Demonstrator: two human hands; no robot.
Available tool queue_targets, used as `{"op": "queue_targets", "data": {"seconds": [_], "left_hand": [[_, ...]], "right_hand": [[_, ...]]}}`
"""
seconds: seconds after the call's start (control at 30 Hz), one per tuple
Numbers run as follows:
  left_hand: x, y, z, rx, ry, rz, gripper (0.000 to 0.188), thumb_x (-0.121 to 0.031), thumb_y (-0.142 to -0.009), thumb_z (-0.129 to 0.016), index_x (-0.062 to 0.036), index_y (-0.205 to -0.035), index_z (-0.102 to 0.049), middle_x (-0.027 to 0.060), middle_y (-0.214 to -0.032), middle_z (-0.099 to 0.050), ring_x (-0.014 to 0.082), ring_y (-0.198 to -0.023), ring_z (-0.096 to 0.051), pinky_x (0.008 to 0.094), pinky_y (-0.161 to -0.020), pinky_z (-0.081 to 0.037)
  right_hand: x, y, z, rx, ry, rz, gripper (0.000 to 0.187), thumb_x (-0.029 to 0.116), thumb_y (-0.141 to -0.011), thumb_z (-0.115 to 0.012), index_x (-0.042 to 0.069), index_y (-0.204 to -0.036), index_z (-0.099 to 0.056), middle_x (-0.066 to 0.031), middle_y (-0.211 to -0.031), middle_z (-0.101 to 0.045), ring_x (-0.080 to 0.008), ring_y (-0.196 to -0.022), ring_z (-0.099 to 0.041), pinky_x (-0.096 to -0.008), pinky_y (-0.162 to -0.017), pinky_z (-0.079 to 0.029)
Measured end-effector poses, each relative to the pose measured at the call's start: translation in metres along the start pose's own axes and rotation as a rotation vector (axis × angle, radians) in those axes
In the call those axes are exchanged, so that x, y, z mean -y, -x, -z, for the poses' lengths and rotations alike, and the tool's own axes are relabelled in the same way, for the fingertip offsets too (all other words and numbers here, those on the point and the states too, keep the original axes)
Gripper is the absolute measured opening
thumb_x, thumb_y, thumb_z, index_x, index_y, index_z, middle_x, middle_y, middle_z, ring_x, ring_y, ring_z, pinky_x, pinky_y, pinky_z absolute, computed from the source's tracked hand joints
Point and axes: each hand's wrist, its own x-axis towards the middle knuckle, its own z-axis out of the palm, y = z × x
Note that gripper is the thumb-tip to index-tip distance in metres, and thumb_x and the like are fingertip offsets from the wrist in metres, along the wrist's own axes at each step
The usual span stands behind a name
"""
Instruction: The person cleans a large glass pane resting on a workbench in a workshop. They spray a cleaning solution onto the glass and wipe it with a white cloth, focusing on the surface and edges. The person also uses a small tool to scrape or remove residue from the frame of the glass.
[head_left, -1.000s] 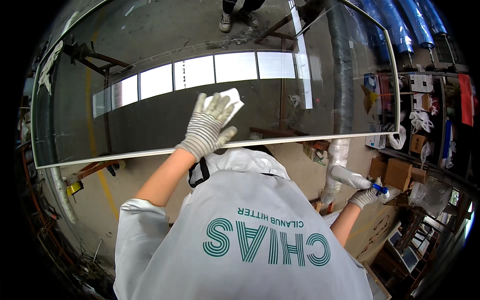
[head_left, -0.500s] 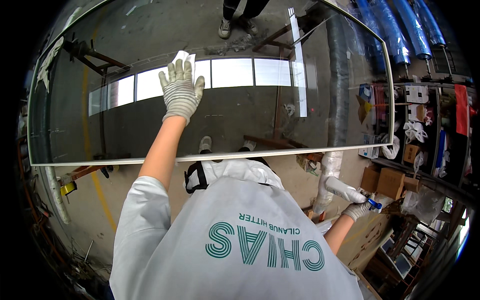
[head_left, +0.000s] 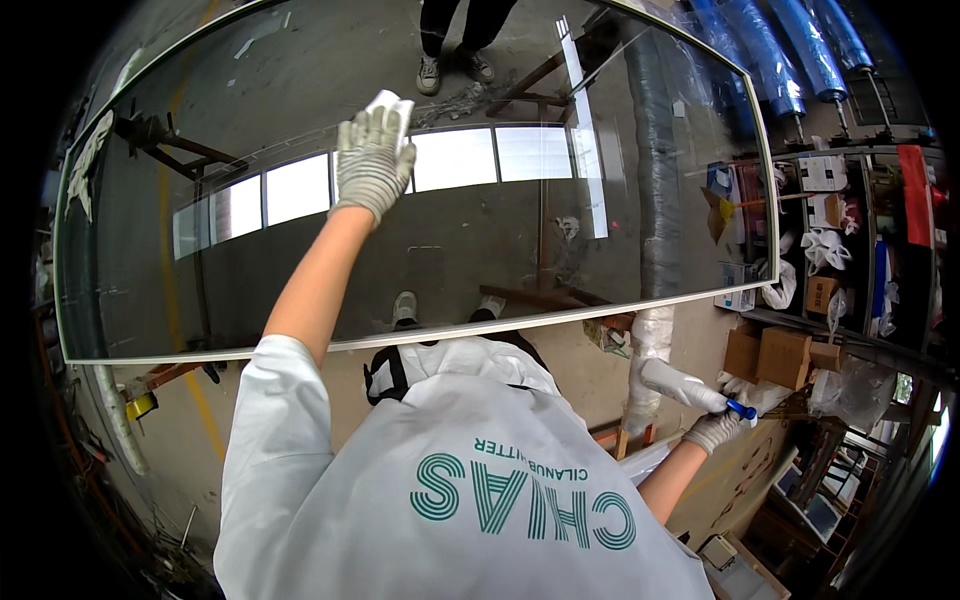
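Note:
A large framed glass pane (head_left: 480, 230) lies in front of me, with bright windows reflected in it. My left hand (head_left: 372, 165), in a pale ribbed glove, rests on the glass with fingers stretched upward. Under its fingers is a folded white cloth (head_left: 396, 103), sticking out past the fingertips. Off to the right, away from the pane, my gloved right hand (head_left: 715, 428) grips a white spray bottle (head_left: 680, 384) by its blue trigger head (head_left: 741, 410). The bottle is tilted, its base pointing left toward the wrapped roll.
A glove or rag (head_left: 90, 165) hangs at the pane's left edge. Blue film-wrapped rolls (head_left: 770, 60) stand far right, above a cluttered shelf (head_left: 850, 240). Cardboard boxes (head_left: 783, 357) sit below. A person's legs (head_left: 455, 45) show in the glass. A plastic-wrapped tube (head_left: 652, 335) passes below the pane.
My left hand and the cloth have shifted slightly away and to the right on the glass. The whole view has turned a little. My right hand still holds the spray bottle.

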Motion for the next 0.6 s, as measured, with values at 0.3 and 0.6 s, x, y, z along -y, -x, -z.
{"op": "queue_targets", "data": {"seconds": [0.3, 0.6], "left_hand": [[-0.192, 0.023, 0.016, 0.027, 0.440, -0.592, 0.075, -0.059, -0.092, -0.028, -0.0071, -0.146, -0.030, 0.0133, -0.153, -0.025, 0.0286, -0.143, -0.016, 0.0414, -0.117, -0.002], [-0.085, -0.049, 0.030, 0.086, -0.017, -0.413, 0.066, -0.049, -0.095, -0.026, -0.0118, -0.148, -0.023, 0.0128, -0.154, -0.023, 0.0302, -0.143, -0.018, 0.0454, -0.116, 0.000]], "right_hand": [[0.002, 0.002, -0.019, 0.012, 0.107, 0.019, 0.024, 0.015, -0.081, -0.070, 0.000, -0.100, -0.065, -0.0045, -0.087, -0.063, -0.0161, -0.076, -0.059, -0.0307, -0.073, -0.050], [-0.001, -0.006, 0.035, -0.193, 0.075, -0.056, 0.020, 0.017, -0.084, -0.069, 0.000, -0.093, -0.065, -0.0044, -0.085, -0.062, -0.0160, -0.075, -0.059, -0.0298, -0.070, -0.050]]}}
